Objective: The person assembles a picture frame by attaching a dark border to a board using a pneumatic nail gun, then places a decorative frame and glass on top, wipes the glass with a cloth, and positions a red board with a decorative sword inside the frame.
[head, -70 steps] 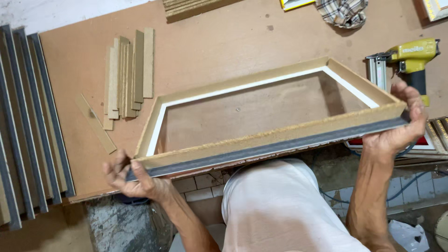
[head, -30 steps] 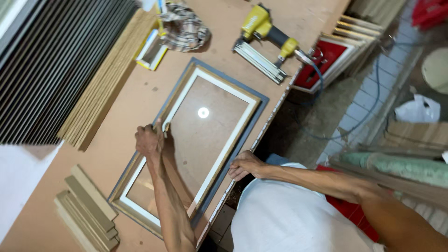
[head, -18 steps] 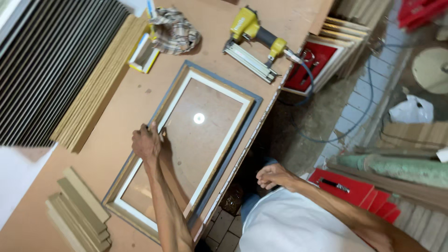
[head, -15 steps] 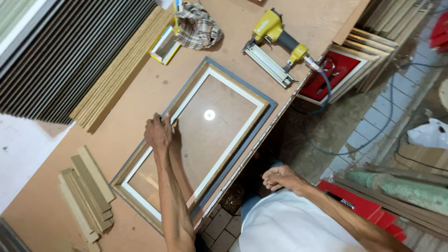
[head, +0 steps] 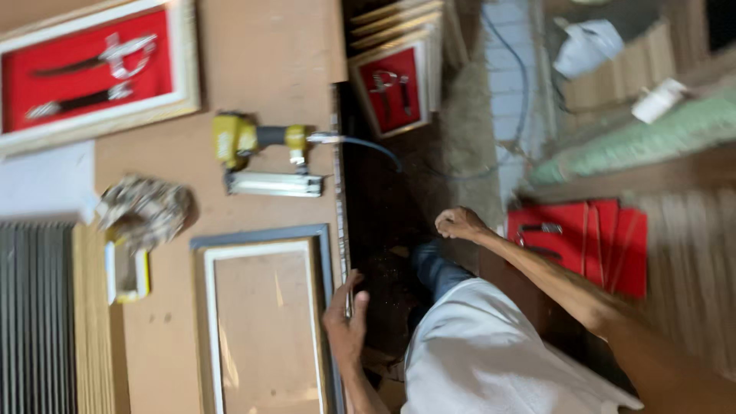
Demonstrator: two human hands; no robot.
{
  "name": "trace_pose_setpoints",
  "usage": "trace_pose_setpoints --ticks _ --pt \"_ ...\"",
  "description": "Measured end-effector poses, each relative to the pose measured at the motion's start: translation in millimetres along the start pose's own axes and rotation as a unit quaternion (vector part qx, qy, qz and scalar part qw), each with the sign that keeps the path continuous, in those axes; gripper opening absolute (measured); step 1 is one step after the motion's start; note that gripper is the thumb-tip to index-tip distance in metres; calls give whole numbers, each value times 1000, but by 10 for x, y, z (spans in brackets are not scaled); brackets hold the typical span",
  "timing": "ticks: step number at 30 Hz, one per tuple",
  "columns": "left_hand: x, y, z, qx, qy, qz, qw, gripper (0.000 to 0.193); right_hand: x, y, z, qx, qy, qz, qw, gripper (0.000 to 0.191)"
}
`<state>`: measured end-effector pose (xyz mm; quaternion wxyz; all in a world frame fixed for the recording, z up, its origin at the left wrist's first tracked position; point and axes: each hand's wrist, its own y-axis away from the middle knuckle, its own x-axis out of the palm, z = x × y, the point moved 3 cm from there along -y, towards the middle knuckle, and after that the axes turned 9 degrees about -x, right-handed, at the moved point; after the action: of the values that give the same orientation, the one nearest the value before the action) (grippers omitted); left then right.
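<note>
A rectangular picture frame (head: 261, 322) with a grey outer edge and a white inner lip lies flat on the brown worktable (head: 261, 69). My left hand (head: 345, 322) rests at the frame's right side by the table edge, fingers apart, holding nothing. My right hand (head: 458, 224) is off the table, out over the dark floor. Its fingers are curled and nothing shows in them. It is a short way left of a stack of red boards (head: 590, 245). The picture is blurred.
A yellow nail gun (head: 264, 149) with a blue hose (head: 376, 146) lies beyond the frame. A red display frame with knives (head: 92, 69) lies at the top left and another (head: 395, 88) stands on the floor. Crumpled cloth (head: 146, 207) and dark mouldings (head: 34, 314) lie at the left.
The frame went from held up in both hands to lying flat on the table. My left hand slid to its table-edge side; my right hand swung out over the floor. My head has turned.
</note>
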<state>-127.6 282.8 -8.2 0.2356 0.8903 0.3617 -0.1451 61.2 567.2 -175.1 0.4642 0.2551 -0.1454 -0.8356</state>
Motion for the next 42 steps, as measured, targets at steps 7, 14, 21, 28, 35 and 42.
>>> trace_pose_setpoints --ticks 7,14,21,28,35,42 --pt "1451 122 303 -114 -2 346 931 55 -264 1363 -974 -111 69 -137 982 28" --pt "1841 -213 376 -142 -70 298 941 57 -1142 2086 -1828 250 122 -296 914 44" --pt "2662 -445 965 -151 3 284 947 55 -1801 1752 -2734 394 218 -250 857 43" --pt "3078 -222 1424 -190 -6 337 922 52 -1633 1370 -3157 320 216 -355 851 37" --pt "3049 -134 1209 -166 -13 296 940 48 -1465 1550 -2763 52 -211 -540 813 15" --pt "3006 16 888 -110 4 288 951 42 -1811 2497 -2306 -13 -474 -508 719 29"
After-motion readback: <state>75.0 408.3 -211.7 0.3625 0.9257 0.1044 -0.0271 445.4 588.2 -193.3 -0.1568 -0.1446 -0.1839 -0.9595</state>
